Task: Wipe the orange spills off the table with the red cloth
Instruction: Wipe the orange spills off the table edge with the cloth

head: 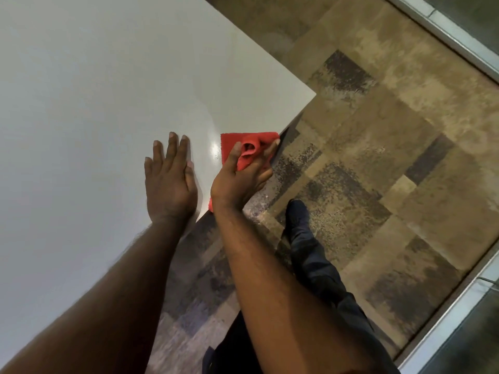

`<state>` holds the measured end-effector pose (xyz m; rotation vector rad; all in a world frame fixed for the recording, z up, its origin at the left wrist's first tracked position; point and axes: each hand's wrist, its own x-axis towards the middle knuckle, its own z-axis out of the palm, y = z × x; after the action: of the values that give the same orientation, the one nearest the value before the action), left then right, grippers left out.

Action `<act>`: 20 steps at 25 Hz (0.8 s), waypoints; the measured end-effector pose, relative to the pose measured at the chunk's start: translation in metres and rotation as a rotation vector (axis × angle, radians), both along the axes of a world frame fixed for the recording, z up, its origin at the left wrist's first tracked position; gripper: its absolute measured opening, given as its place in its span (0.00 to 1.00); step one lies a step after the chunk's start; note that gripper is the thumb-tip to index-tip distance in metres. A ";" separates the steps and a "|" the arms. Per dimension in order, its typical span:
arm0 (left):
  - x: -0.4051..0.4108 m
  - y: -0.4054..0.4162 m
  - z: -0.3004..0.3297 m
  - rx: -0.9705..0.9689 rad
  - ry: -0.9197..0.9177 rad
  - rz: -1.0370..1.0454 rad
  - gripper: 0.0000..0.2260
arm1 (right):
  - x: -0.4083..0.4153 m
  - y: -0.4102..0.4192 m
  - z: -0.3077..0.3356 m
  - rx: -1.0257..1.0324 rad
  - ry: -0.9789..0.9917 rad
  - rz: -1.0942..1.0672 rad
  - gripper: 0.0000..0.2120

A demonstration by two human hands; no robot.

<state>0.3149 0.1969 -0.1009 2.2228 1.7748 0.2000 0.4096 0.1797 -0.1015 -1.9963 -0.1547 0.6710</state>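
Observation:
A red cloth [249, 143] lies bunched on the white table [94, 90], close to its near right edge. My right hand [240, 176] grips the cloth from above, fingers pinching its folds. Just left of it, my left hand [170, 179] rests flat on the tabletop, fingers spread, holding nothing. No orange spill shows on the part of the table in view. A small bright glare sits on the surface between the two hands.
The table's corner [314, 94] points to the right, past the cloth. Below and right lies patterned brown carpet [391, 163]. My dark-trousered leg and shoe [297, 214] stand by the table edge. A metal floor strip [445, 41] runs along the far right.

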 end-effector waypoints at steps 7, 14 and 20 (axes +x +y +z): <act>0.000 0.000 -0.001 0.000 -0.004 0.007 0.24 | 0.012 0.010 -0.009 0.093 0.140 -0.198 0.31; 0.001 0.000 0.003 -0.006 -0.012 -0.011 0.25 | 0.006 0.009 -0.003 0.090 0.319 -0.242 0.29; 0.002 -0.002 0.000 0.006 0.025 -0.010 0.25 | 0.073 0.039 -0.001 0.093 0.313 -0.269 0.29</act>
<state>0.3169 0.1953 -0.1008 2.2472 1.7779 0.1768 0.4821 0.2182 -0.1027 -1.7572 0.2612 0.7746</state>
